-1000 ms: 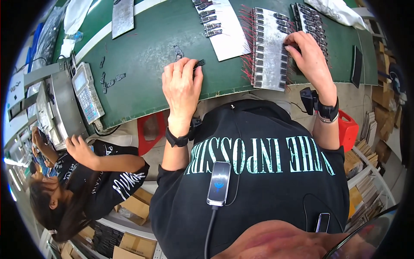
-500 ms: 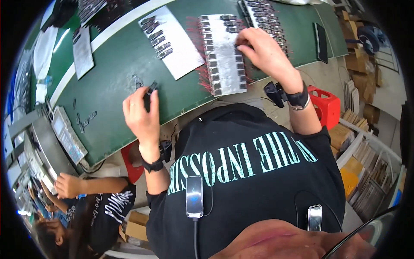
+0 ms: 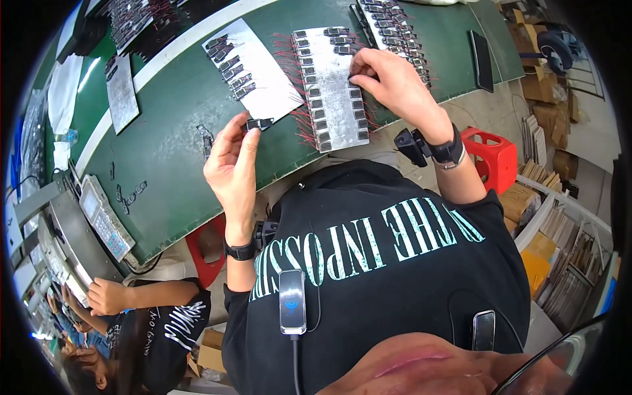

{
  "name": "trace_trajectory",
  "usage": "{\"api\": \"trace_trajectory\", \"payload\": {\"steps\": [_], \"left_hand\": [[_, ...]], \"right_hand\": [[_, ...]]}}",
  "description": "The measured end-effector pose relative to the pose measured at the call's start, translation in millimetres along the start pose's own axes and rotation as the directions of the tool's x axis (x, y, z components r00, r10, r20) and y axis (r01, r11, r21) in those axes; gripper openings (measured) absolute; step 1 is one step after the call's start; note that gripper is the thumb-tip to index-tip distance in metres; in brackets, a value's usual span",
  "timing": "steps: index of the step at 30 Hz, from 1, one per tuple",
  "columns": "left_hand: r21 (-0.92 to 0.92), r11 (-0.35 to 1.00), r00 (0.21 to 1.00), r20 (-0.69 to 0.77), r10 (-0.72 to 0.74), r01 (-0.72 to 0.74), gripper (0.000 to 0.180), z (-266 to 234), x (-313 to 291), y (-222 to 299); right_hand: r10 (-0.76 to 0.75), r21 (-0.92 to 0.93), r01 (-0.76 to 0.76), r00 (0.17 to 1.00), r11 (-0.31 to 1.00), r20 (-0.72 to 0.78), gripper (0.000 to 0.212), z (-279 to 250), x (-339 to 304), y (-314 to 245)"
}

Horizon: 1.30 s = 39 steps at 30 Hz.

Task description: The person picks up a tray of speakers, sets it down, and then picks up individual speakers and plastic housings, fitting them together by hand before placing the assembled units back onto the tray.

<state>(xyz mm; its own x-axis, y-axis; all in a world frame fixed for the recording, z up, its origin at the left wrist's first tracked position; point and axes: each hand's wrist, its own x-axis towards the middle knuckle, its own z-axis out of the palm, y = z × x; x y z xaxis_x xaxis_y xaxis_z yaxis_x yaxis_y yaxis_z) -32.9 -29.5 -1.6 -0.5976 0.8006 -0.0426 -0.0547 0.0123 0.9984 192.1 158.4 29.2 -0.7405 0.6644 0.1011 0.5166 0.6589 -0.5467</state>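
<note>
My left hand, over the green table, pinches a small black plastic housing between thumb and fingertips. My right hand is closed at the right-hand row on a grey metal plate. Its fingertips rest by one of the small black rectangular parts there; what they grip, if anything, is hidden. Rows of such parts line both long edges of that plate, with thin red wires sticking out sideways. A few at the far right end have black housings around them. To its left, a white board carries several black housings.
Loose black housings lie left of my left hand. A third board with wired parts and a black flat device sit at the far right. A grey keypad machine stands at the left, near another person's hand. A red stool is below the table.
My left hand has moved right and slightly up, bringing the black housing near the white board's lower end. My right hand stays at the metal plate's right row.
</note>
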Motion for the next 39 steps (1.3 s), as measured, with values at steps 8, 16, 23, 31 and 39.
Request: {"api": "trace_trajectory", "payload": {"steps": [8, 16, 23, 31, 39], "left_hand": [[-0.106, 0.994, 0.993, 0.121, -0.011, 0.024, 0.032, 18, 11, 5], [-0.193, 0.981, 0.995, 0.099, -0.001, 0.020, 0.031, 30, 6, 2], [-0.179, 0.983, 0.993, 0.119, -0.013, 0.035, 0.029, 30, 3, -3], [-0.055, 0.998, 0.989, 0.151, 0.002, 0.007, 0.027, 30, 3, -7], [-0.031, 0.999, 0.982, 0.188, -0.014, 0.020, 0.025, 28, 4, 4]], "right_hand": [[0.139, 0.591, -0.062, 0.987, 0.805, -0.086, 0.017, 6, 1, -49], [0.108, 0.800, -0.205, 0.979, 0.563, 0.174, 0.018, 43, 17, -75], [0.090, 0.765, -0.191, 0.981, 0.615, 0.172, 0.018, 45, 20, -68], [-0.018, 0.615, -0.086, 0.987, 0.784, 0.161, 0.014, 38, 23, -62], [-0.096, 0.764, -0.212, 0.937, 0.609, 0.336, 0.013, 35, 34, -52]]}}
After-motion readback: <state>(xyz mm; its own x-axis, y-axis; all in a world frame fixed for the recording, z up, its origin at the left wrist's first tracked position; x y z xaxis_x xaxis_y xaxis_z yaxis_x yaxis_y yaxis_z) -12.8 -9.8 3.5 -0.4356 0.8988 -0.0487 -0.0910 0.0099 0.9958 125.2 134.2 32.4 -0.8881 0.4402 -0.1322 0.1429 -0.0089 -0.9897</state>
